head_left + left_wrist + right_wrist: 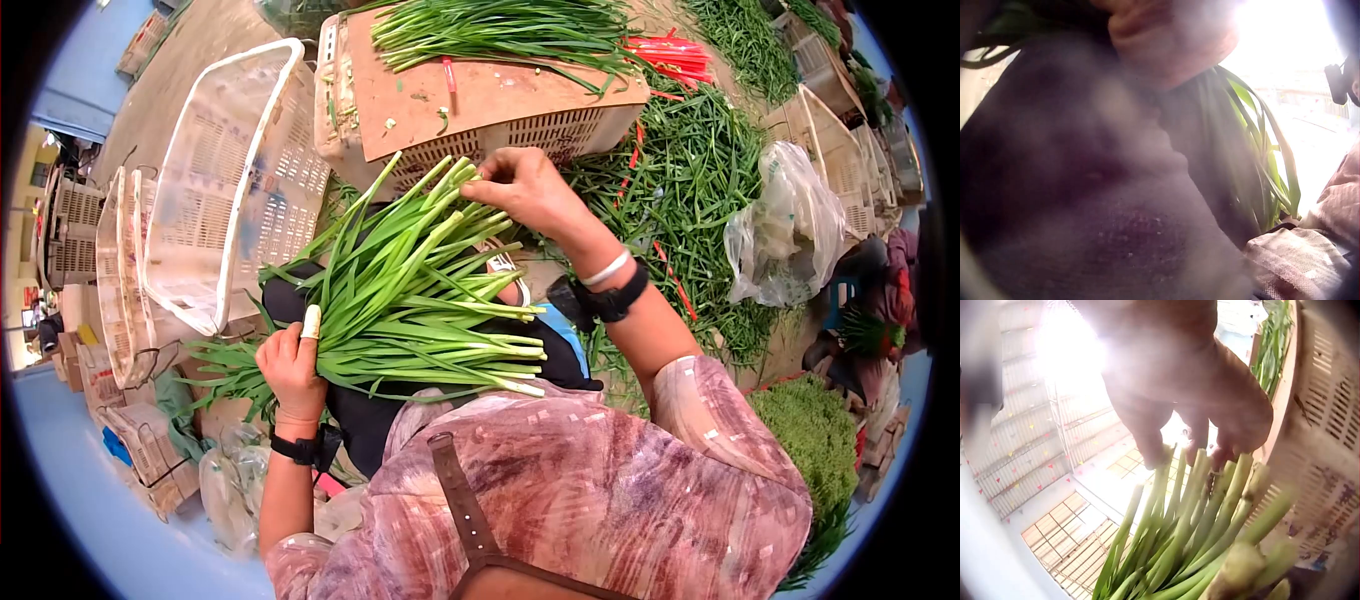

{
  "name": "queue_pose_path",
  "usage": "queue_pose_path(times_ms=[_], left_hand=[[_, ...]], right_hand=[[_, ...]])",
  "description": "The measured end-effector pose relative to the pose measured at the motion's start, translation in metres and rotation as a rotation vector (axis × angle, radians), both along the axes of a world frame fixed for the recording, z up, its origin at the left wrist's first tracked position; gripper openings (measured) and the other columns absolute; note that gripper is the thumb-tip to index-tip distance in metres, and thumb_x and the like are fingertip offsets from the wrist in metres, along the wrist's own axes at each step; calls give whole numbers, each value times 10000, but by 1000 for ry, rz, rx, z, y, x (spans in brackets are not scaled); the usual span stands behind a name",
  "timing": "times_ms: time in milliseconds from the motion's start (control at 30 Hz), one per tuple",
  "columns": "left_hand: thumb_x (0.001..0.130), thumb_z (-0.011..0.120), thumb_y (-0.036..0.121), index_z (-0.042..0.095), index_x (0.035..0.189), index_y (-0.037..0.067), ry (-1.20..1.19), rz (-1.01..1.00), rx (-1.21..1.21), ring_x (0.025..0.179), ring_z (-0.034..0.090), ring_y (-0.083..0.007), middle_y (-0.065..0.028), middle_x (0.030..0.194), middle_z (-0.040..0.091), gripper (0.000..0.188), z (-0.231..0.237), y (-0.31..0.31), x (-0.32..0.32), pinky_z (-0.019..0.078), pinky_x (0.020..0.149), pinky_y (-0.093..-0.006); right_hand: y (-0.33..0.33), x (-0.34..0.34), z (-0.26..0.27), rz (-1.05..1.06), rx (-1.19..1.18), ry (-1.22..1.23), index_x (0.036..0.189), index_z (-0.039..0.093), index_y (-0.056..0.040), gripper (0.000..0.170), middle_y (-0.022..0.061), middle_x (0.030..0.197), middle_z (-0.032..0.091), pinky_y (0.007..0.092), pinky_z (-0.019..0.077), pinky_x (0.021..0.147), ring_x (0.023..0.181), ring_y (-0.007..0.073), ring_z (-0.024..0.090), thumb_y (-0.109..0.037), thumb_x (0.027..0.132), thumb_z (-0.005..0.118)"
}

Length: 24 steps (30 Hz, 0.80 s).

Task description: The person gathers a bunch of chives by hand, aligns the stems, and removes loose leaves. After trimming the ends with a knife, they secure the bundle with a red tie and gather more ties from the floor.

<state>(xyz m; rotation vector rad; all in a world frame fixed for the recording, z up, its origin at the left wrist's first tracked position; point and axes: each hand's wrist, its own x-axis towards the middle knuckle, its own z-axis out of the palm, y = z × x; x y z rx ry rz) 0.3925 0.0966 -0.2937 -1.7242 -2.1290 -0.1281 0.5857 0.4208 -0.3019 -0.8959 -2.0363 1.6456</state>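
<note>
A loose bunch of garlic chives (430, 290) lies across the person's lap, its pale stem ends fanned out to the right. The left hand (288, 372) holds the bunch at its leafy side; one digit with a pale wrap (312, 322) lies on top of the leaves. At the upper stem ends, the right hand (535, 195) pinches some stalks between thumb and fingers. Close up in the right wrist view, its fingertips (1229, 453) are at the cut ends of several stems (1210, 506). The left wrist view is mostly dark and blurred, with some leaves (1266, 156) hanging down.
Ahead stands an upturned crate topped with a brown board (500, 105), bearing more garlic chives (500, 30) and red ties (672, 58). An empty white crate (225, 180) leans at left. Loose greens (690, 190) and a plastic bag (790, 225) lie at right.
</note>
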Motion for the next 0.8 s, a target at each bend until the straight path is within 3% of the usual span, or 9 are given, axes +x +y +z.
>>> queue_pose_path(times_ms=[133,267,300,400,433,600,700,800], left_hand=[[724,588,79,614,1111,32,-15,21,0,845,562,-252,-64,956,609,391,0,-1,2,383,788,-375],[721,592,79,615,1115,39,-36,22,-8,848,561,-253,-65,959,610,397,1,1,2,383,790,-378],[717,593,79,616,1114,41,-41,17,-8,850,561,-253,-65,960,610,399,1,1,1,383,790,-378],[708,600,80,625,1101,45,-54,-2,-6,855,561,-252,-66,963,611,395,1,0,-1,383,793,-377],[706,602,81,629,1094,46,-57,-7,-4,857,561,-252,-66,963,611,391,0,1,-2,384,794,-377],[709,626,134,673,990,91,-55,3,25,866,564,-230,-43,950,616,289,0,1,-4,385,786,-369],[693,630,126,676,984,106,-62,13,42,871,565,-223,-37,953,618,295,-1,-1,-5,385,784,-370],[693,620,113,677,984,112,-83,29,55,877,563,-217,-36,937,612,297,0,-3,-4,383,783,-367]], right_hand=[[-8,-7,-6,41,-196,270,815,640,36,206,26,676,593,249,446,573,629,73,518,-122,754,757],[-5,5,-7,113,-153,205,717,573,11,194,33,724,609,239,453,613,670,69,527,-70,740,748],[-5,7,-10,104,-93,191,681,525,15,235,80,856,635,237,464,659,741,82,553,-53,727,745],[-5,19,-9,189,43,349,725,532,10,202,116,1034,628,242,448,638,749,91,535,-62,773,715],[-2,24,-4,250,36,280,712,517,25,213,164,1140,595,261,468,674,799,104,545,-52,765,708],[13,42,0,255,-20,342,669,524,-12,177,159,1112,618,300,496,794,963,185,605,-30,756,676],[29,61,13,246,-243,319,733,611,-19,96,168,1014,652,327,503,806,887,232,637,-83,800,637],[72,97,-17,135,-553,262,832,646,-9,172,147,941,668,365,523,745,829,238,663,-181,827,641]])
